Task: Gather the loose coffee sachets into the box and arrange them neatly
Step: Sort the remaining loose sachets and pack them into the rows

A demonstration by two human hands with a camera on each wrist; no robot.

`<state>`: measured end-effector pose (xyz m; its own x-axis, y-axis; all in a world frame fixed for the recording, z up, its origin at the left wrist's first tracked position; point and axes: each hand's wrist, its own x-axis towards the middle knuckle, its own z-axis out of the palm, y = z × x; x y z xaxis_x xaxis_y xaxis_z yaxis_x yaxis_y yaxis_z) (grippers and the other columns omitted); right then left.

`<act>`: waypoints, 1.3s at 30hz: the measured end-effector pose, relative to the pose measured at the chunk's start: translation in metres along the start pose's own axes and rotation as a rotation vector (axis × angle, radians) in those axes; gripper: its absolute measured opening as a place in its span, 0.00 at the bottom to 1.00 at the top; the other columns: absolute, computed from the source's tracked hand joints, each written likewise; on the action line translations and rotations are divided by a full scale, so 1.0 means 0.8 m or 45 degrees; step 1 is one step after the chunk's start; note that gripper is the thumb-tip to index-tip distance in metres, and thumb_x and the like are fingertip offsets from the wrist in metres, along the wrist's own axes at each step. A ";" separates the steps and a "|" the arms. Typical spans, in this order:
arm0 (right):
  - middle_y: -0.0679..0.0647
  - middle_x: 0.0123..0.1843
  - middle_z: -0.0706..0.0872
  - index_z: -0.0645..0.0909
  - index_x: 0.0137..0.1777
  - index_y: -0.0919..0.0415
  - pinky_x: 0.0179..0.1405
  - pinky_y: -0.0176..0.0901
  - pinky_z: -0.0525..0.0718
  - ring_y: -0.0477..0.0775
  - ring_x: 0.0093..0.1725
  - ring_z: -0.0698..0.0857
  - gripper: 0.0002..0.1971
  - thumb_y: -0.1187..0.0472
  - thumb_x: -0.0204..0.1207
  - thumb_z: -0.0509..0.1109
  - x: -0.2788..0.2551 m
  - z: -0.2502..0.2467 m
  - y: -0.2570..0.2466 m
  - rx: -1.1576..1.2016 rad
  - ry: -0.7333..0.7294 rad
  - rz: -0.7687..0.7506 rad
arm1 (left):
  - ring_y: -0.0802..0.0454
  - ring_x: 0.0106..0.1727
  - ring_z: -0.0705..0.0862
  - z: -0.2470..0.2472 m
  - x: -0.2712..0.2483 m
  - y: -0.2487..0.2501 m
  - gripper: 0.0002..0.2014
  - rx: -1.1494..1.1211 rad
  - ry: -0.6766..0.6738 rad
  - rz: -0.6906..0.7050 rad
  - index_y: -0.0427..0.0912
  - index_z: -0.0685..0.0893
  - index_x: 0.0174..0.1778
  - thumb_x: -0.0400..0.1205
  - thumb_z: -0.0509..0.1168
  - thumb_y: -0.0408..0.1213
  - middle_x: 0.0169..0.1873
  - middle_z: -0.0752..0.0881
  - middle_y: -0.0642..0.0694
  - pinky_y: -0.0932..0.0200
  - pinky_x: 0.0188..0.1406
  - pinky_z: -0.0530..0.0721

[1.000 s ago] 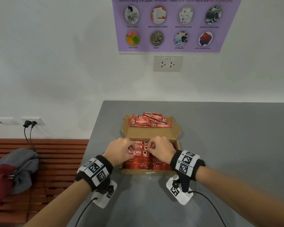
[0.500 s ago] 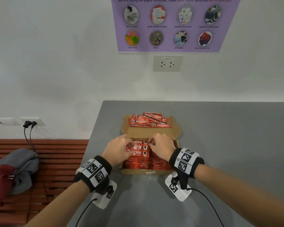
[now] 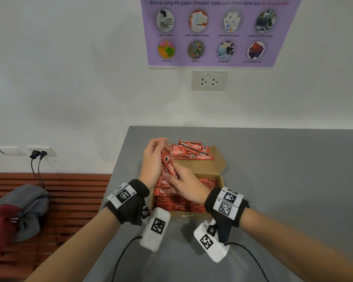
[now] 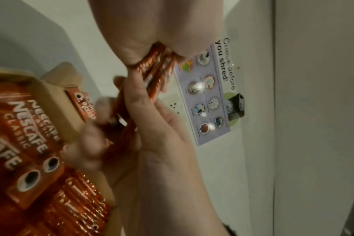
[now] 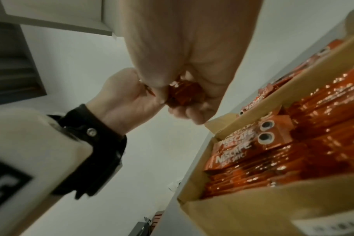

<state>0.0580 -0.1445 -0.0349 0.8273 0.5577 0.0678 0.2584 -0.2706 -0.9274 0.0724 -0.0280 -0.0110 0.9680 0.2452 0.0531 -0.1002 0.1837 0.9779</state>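
Note:
An open cardboard box (image 3: 202, 167) sits on the grey table (image 3: 283, 180), packed with red Nescafe sachets (image 3: 177, 202). More loose sachets (image 3: 194, 149) lie in a heap on the lid flap at the back. My left hand (image 3: 157, 145) is raised over the box's back left corner and grips the upper end of a bundle of sachets (image 3: 168, 166). My right hand (image 3: 172, 179) grips the lower end of the same bundle. The wrist views show that bundle (image 4: 158, 71) (image 5: 182, 94) squeezed between both hands above the box (image 5: 253, 215).
The table's left edge runs beside the box. Past it stands a wooden bench (image 3: 73, 192) with a grey and red bag (image 3: 18, 216). A wall with a socket (image 3: 209, 80) and a purple poster (image 3: 218, 31) rises behind the table. Bare tabletop lies right of the box.
Both hands were down on the sachets inside the box. They now hold a bundle lifted out, with the left hand moved up and back toward the lid.

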 end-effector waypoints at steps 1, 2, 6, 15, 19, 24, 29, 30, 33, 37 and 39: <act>0.49 0.28 0.78 0.72 0.47 0.49 0.25 0.35 0.77 0.42 0.22 0.76 0.06 0.61 0.83 0.61 -0.001 -0.003 0.000 -0.015 0.025 0.001 | 0.55 0.35 0.82 -0.003 0.000 -0.002 0.06 -0.076 0.011 -0.083 0.41 0.78 0.49 0.86 0.55 0.34 0.36 0.81 0.45 0.61 0.38 0.81; 0.48 0.28 0.77 0.72 0.47 0.47 0.23 0.34 0.75 0.40 0.21 0.74 0.07 0.62 0.83 0.61 -0.001 -0.006 0.000 -0.020 0.060 0.008 | 0.53 0.39 0.83 -0.007 0.000 -0.005 0.06 -0.140 -0.015 -0.172 0.40 0.77 0.51 0.85 0.56 0.36 0.39 0.83 0.44 0.58 0.42 0.82; 0.49 0.32 0.81 0.75 0.53 0.56 0.22 0.31 0.76 0.40 0.22 0.77 0.03 0.61 0.83 0.61 0.001 -0.018 0.007 -0.014 0.191 0.036 | 0.49 0.41 0.86 -0.019 -0.016 -0.016 0.12 -0.082 -0.403 -0.318 0.34 0.80 0.55 0.86 0.54 0.35 0.44 0.86 0.41 0.55 0.42 0.85; 0.58 0.33 0.86 0.75 0.49 0.54 0.22 0.36 0.81 0.49 0.23 0.82 0.03 0.62 0.83 0.61 -0.004 -0.017 0.007 0.038 -0.041 0.111 | 0.48 0.33 0.86 -0.017 -0.025 -0.018 0.18 -0.102 -0.392 -0.299 0.31 0.80 0.56 0.88 0.49 0.38 0.44 0.87 0.36 0.60 0.27 0.85; 0.59 0.38 0.88 0.76 0.56 0.60 0.21 0.34 0.79 0.48 0.22 0.80 0.07 0.60 0.84 0.60 -0.003 -0.020 0.007 -0.019 -0.024 0.107 | 0.48 0.51 0.87 -0.018 -0.021 -0.020 0.17 -0.080 -0.417 -0.227 0.34 0.81 0.57 0.88 0.49 0.40 0.52 0.88 0.39 0.55 0.53 0.85; 0.49 0.34 0.84 0.74 0.52 0.57 0.27 0.34 0.78 0.41 0.26 0.81 0.04 0.58 0.83 0.60 -0.004 -0.031 0.016 -0.203 0.168 0.111 | 0.57 0.31 0.85 -0.024 -0.012 -0.016 0.12 0.024 -0.081 -0.124 0.42 0.78 0.44 0.88 0.51 0.36 0.29 0.85 0.51 0.60 0.37 0.82; 0.49 0.35 0.80 0.73 0.60 0.61 0.28 0.32 0.74 0.39 0.26 0.76 0.10 0.58 0.84 0.55 -0.003 -0.040 0.011 -0.280 0.174 0.119 | 0.60 0.19 0.66 -0.028 -0.014 -0.017 0.05 0.197 -0.213 -0.109 0.42 0.77 0.41 0.82 0.64 0.37 0.21 0.72 0.56 0.69 0.16 0.67; 0.48 0.32 0.77 0.72 0.58 0.60 0.27 0.34 0.74 0.40 0.24 0.75 0.09 0.61 0.85 0.53 -0.003 -0.039 0.008 -0.254 0.128 0.123 | 0.61 0.18 0.66 -0.027 -0.015 -0.017 0.05 0.239 -0.268 -0.116 0.41 0.78 0.41 0.80 0.66 0.38 0.20 0.74 0.56 0.68 0.16 0.66; 0.53 0.33 0.79 0.71 0.62 0.56 0.28 0.40 0.79 0.46 0.27 0.78 0.11 0.65 0.85 0.50 -0.004 -0.035 0.003 -0.115 0.008 0.112 | 0.63 0.18 0.72 -0.020 -0.019 -0.016 0.04 0.313 -0.254 -0.091 0.41 0.81 0.40 0.78 0.69 0.35 0.22 0.81 0.56 0.70 0.17 0.70; 0.43 0.48 0.85 0.71 0.74 0.55 0.48 0.27 0.78 0.34 0.45 0.82 0.19 0.57 0.87 0.49 -0.008 -0.040 0.002 -0.100 -0.022 0.068 | 0.60 0.23 0.77 -0.024 -0.015 -0.012 0.05 0.374 -0.256 -0.069 0.42 0.82 0.36 0.77 0.70 0.33 0.26 0.83 0.52 0.68 0.19 0.73; 0.37 0.46 0.81 0.75 0.69 0.59 0.43 0.26 0.75 0.33 0.41 0.79 0.18 0.55 0.86 0.51 -0.006 -0.047 0.005 -0.159 0.095 0.066 | 0.60 0.20 0.73 -0.029 -0.012 -0.006 0.07 0.526 -0.430 -0.112 0.41 0.81 0.33 0.76 0.71 0.31 0.22 0.80 0.53 0.70 0.19 0.72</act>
<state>0.0736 -0.1775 -0.0249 0.8747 0.4818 0.0521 0.2704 -0.3961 -0.8775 0.0580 -0.0094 -0.0212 0.9956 -0.0866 -0.0369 0.0174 -0.2168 0.9761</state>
